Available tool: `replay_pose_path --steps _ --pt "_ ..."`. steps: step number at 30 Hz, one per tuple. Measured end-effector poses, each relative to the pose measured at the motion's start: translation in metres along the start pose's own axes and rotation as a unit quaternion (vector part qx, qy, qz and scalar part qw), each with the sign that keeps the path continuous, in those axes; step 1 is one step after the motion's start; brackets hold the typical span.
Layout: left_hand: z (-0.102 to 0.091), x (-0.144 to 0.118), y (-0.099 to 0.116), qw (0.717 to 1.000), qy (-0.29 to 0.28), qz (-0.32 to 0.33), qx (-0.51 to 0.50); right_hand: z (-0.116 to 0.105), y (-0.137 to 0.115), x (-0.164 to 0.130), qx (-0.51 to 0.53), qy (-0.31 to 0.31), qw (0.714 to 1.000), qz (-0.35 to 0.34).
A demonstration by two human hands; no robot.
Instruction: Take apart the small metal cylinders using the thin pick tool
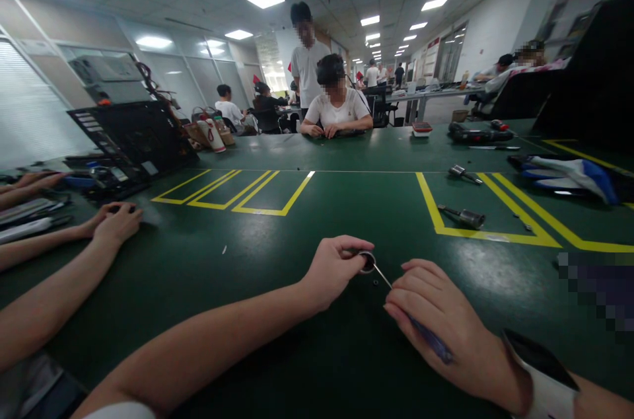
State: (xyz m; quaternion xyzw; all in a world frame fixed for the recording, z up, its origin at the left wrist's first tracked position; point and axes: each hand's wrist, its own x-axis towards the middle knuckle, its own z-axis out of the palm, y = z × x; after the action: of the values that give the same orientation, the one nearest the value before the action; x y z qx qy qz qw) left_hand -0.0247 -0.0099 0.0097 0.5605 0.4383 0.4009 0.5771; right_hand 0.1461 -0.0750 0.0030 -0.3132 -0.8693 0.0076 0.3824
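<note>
Fingers of the left hand [331, 270] are pinched, between thumb and index, on a small ring-shaped part [367, 262], which is held over the green tabletop [198, 287]. By the right hand [440, 313], whose fingers are curled together around its purple handle, a thin-shafted tool [430, 342] is gripped, its shaft directed at the part; whether the tip is inside the opening cannot be told. Just beside the part, 1 small dark piece [375, 283] is seen. To the right, 2 metal tools [464, 216] are laid near yellow tape [428, 203], with blue-and-white gloves [569, 174] beyond. At the left, a co-worker's hands [116, 222] are brought together; across the table, 1 person [337, 108] is seated
</note>
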Motion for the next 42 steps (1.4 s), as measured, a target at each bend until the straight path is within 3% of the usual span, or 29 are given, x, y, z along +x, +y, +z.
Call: replay_pose_path --steps 7,10,12,15,17,19,24,30,36,39,42 --pt "-0.003 0.002 -0.007 0.998 -0.032 0.042 0.037 0.000 -0.004 0.001 0.016 -0.002 1.000 0.026" --pt "-0.007 0.004 -0.008 0.996 -0.023 0.049 0.069 -0.001 0.003 0.000 0.126 0.029 0.984 0.121" --pt "-0.009 0.005 -0.005 0.996 -0.012 0.035 0.078 0.000 0.011 -0.001 0.217 0.054 0.940 0.257" --pt "-0.011 0.006 -0.002 0.998 -0.005 0.003 0.063 0.004 0.023 -0.001 0.353 0.071 0.824 0.438" --pt "-0.011 0.007 -0.002 0.999 0.003 -0.006 0.049 0.007 0.027 -0.001 0.412 0.087 0.770 0.479" --pt "-0.010 0.008 -0.002 0.999 0.007 -0.009 0.046 0.009 0.027 0.000 0.436 0.099 0.751 0.487" --pt "-0.010 0.008 -0.001 0.999 0.008 -0.012 0.049 0.008 0.024 0.001 0.455 0.114 0.734 0.491" --pt "-0.011 0.007 -0.002 0.999 -0.007 -0.016 0.041 0.006 0.028 0.000 0.422 0.164 0.738 0.500" --pt "-0.012 0.007 -0.003 0.999 -0.007 -0.011 0.045 0.006 0.028 -0.001 0.413 0.129 0.750 0.499" --pt "-0.012 0.007 -0.004 0.999 -0.009 -0.005 0.042 0.007 0.028 -0.002 0.397 0.099 0.765 0.497" --pt "-0.011 0.007 -0.005 0.999 -0.009 -0.003 0.041 0.005 0.028 -0.001 0.338 0.062 0.806 0.483"
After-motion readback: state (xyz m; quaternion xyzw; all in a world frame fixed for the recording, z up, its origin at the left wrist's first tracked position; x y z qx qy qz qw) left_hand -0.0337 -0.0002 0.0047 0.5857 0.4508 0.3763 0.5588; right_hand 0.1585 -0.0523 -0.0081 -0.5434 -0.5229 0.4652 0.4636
